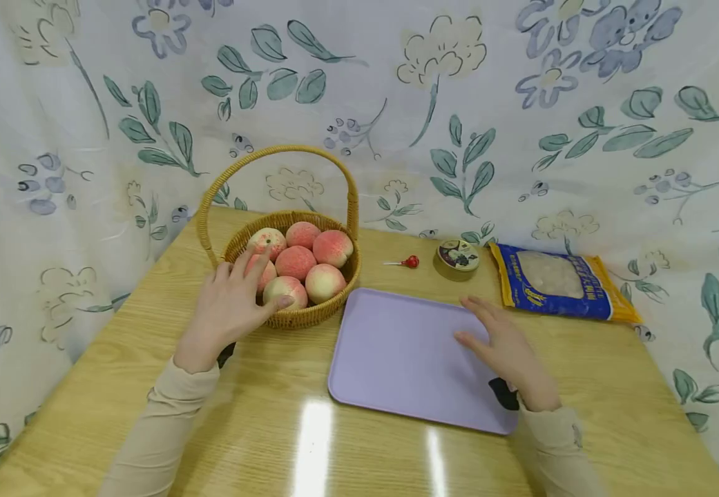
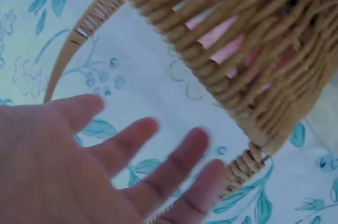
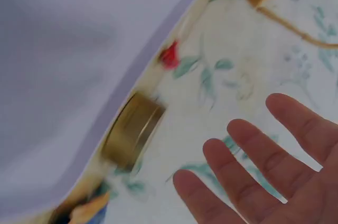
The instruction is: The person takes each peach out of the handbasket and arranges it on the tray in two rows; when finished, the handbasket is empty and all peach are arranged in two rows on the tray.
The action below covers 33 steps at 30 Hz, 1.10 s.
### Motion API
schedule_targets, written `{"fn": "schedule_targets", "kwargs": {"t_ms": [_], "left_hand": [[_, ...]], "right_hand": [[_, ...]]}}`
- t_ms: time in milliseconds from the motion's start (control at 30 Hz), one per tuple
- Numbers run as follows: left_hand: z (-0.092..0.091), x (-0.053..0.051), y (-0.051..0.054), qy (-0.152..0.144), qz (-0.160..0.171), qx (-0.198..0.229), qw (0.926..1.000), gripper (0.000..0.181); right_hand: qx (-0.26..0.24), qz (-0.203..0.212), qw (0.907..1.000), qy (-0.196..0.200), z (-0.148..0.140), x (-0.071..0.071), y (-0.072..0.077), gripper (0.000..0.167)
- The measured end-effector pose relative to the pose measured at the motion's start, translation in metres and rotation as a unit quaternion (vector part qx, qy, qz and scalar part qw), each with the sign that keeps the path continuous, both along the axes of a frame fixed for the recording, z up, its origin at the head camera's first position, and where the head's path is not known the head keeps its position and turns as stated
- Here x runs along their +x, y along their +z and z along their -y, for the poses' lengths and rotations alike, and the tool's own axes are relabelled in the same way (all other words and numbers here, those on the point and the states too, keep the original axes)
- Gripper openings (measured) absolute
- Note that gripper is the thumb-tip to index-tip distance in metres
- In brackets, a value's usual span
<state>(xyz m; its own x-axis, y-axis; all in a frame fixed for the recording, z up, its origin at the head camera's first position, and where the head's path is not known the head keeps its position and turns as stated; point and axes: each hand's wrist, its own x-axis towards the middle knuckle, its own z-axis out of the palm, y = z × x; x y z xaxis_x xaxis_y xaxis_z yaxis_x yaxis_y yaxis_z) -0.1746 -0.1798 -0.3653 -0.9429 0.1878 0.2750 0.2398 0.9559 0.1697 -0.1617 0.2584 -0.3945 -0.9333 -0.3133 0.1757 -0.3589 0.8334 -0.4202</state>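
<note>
Several pink and pale yellow peaches point(image 1: 295, 262) lie in a wicker basket point(image 1: 300, 317) with a tall arched handle. Over the basket's near left side is my left hand point(image 1: 225, 304), fingers spread; whether it touches a peach cannot be told. In the left wrist view the same hand point(image 2: 132, 166) has its fingers extended beside the woven basket wall point(image 2: 237, 49), holding nothing. My right hand point(image 1: 508, 352) hovers over the right part of a lilac tray point(image 1: 409, 352). The right wrist view shows that hand point(image 3: 264, 176) with straight, parted fingers, near the tray point(image 3: 79, 65).
Behind the tray are a red lollipop point(image 1: 411, 261) and a round tin point(image 1: 458, 255). At the back right lies a blue and yellow packet point(image 1: 561, 283). A floral curtain point(image 1: 359, 103) hangs behind the wooden table point(image 1: 260, 428).
</note>
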Motion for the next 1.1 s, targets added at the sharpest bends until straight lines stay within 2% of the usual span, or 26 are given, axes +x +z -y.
{"fn": "schedule_targets", "kwargs": {"t_ms": [133,267,400,533,667,833,1000,1100], "left_hand": [[0.002,0.002,0.000,0.027,0.036,-0.021,0.9988,0.094],[0.004,0.005,0.000,0.050,0.070,-0.020,0.9961,0.095],[0.010,0.001,-0.004,0.067,0.099,-0.001,0.9928,0.099],[0.017,-0.009,-0.013,0.051,0.126,0.026,0.9903,0.104],[0.022,-0.017,-0.022,0.031,0.151,0.062,0.9861,0.109],[0.026,-0.019,-0.028,0.025,0.155,0.084,0.9839,0.117],[0.026,-0.021,-0.029,0.022,0.152,0.090,0.9841,0.118],[0.027,-0.022,-0.030,0.021,0.146,0.091,0.9849,0.118]], "right_hand": [[-0.028,-0.021,0.9980,0.053,0.037,-0.011,0.012,0.056],[-0.039,-0.026,0.9925,0.113,0.078,-0.030,0.032,0.051],[-0.066,0.023,0.9858,0.153,0.118,-0.056,0.048,0.046],[-0.090,0.088,0.9755,0.180,0.152,-0.081,0.055,0.045],[-0.069,0.121,0.9735,0.181,0.178,-0.098,0.056,0.044],[-0.003,0.143,0.9757,0.166,0.204,-0.108,0.048,0.038],[0.063,0.121,0.9760,0.170,0.226,-0.109,0.036,0.044],[0.078,0.099,0.9781,0.166,0.238,-0.107,0.029,0.060]]}}
